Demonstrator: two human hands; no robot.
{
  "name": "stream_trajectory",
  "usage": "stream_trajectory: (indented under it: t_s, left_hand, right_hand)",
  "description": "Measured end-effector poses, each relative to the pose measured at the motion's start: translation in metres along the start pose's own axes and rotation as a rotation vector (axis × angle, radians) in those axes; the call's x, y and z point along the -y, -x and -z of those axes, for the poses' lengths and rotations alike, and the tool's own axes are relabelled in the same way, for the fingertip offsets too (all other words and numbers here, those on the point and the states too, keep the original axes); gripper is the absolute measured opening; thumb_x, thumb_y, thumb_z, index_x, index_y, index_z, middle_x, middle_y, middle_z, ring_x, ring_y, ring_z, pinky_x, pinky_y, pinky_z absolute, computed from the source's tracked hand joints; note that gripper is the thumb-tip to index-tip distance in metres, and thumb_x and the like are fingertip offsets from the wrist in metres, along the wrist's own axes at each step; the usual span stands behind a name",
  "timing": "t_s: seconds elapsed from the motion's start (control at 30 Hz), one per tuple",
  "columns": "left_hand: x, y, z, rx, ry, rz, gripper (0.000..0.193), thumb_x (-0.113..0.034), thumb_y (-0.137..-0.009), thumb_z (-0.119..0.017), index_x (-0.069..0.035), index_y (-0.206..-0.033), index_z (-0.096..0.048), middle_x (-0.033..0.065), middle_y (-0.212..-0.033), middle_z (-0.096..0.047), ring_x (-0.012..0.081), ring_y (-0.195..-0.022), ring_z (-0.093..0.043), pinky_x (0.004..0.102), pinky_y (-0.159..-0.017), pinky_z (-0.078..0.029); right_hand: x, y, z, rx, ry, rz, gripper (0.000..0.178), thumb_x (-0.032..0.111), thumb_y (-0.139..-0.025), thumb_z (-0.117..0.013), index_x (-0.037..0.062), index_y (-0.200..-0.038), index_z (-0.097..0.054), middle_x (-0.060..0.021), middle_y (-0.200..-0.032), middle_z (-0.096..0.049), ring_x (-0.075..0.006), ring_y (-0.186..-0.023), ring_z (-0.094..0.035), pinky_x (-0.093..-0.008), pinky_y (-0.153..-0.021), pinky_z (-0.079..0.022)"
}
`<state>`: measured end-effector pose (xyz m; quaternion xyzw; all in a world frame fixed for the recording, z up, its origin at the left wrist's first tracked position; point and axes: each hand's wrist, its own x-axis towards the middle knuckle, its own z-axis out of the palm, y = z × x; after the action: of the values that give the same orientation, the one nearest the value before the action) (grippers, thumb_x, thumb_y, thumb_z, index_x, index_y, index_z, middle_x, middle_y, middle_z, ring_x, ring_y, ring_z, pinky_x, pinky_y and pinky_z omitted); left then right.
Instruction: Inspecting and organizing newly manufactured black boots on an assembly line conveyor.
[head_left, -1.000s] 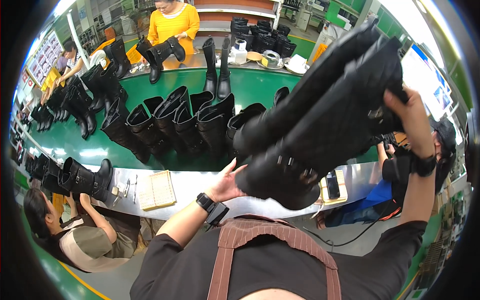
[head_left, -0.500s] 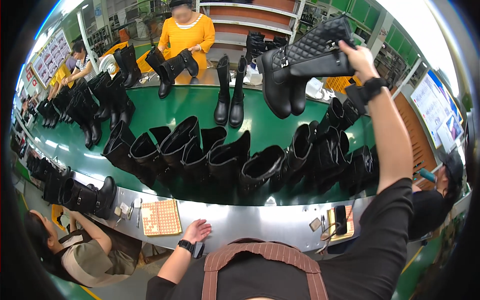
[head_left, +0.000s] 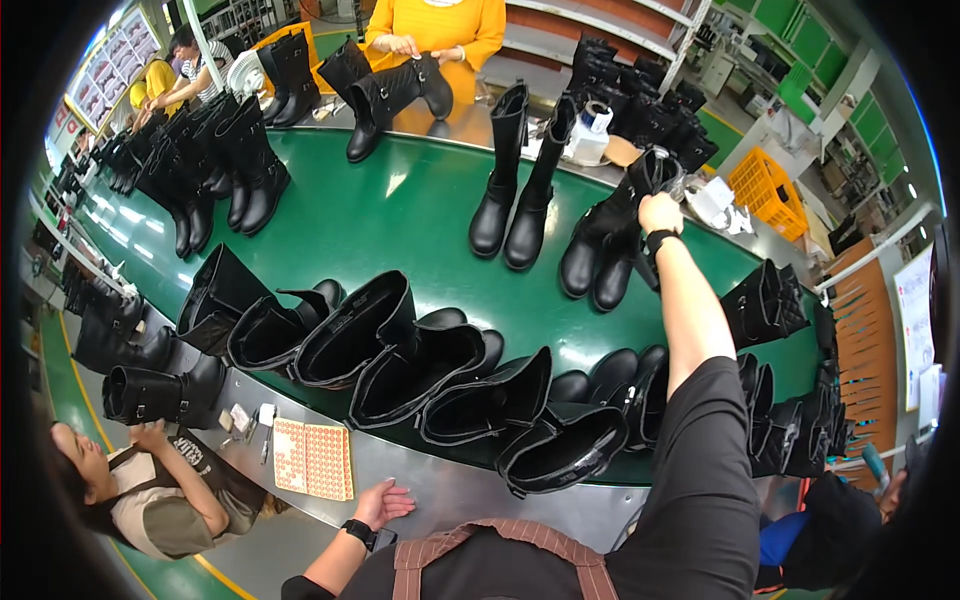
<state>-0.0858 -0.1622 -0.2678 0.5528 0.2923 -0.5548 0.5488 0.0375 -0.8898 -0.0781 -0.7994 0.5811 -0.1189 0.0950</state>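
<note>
My right hand reaches far across the green conveyor belt, fingers closed round the shaft top of a black quilted buckle boot. That boot belongs to a pair of black boots standing on the far side of the belt, toes toward me; my fingers partly hide the shafts. To their left stands another pair of tall black boots. My left hand is empty, palm up with fingers stretched out, over the steel table edge. Close by lies a sheet of round orange stickers.
Open-topped black boots line the belt's near side. More boots stand at the left. Across the belt, a person in yellow handles a boot. Other people sit at left and right. A yellow crate stands far right.
My right hand has brought the quilted boots down from the air onto the far part of the belt. The view has shifted, and my left hand stays open near the sticker sheet.
</note>
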Motion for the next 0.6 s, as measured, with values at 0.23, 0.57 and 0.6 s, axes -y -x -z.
stream_trajectory:
  t_s: [0.23,0.57,0.6]
  left_hand:
    - [-0.001,-0.003,0.001,0.005,-0.028,0.005,0.049,-0.040,-0.102,-0.049,0.005,-0.113,-0.062,0.0225,-0.095,-0.072,0.0323,-0.087,-0.073,0.0380,-0.078,-0.059]
    - [0.006,-0.021,0.004,0.062,-0.027,-0.043,0.045,-0.039,-0.102,-0.048,0.002,-0.116,-0.059,0.0222,-0.106,-0.070,0.0338,-0.096,-0.070,0.0403,-0.084,-0.057]
    - [0.006,-0.020,0.000,0.046,-0.026,-0.052,0.045,-0.038,-0.103,-0.045,0.002,-0.118,-0.058,0.0224,-0.109,-0.070,0.0336,-0.098,-0.070,0.0403,-0.086,-0.056]
  right_hand:
    - [-0.011,-0.024,0.042,0.226,0.014,0.095,0.070,0.060,-0.087,-0.060,-0.0020,-0.120,-0.068,-0.0244,-0.123,-0.066,-0.0370,-0.117,-0.063,-0.0448,-0.101,-0.048]
    - [-0.070,0.079,0.286,0.084,0.025,0.422,0.045,0.046,-0.088,-0.067,0.0023,-0.092,-0.074,-0.0099,-0.072,-0.071,-0.0184,-0.064,-0.069,-0.0326,-0.065,-0.054]
    - [-0.078,0.099,0.316,0.089,0.011,0.494,0.045,0.046,-0.091,-0.065,0.0018,-0.094,-0.074,-0.0096,-0.072,-0.070,-0.0155,-0.063,-0.067,-0.0303,-0.063,-0.053]
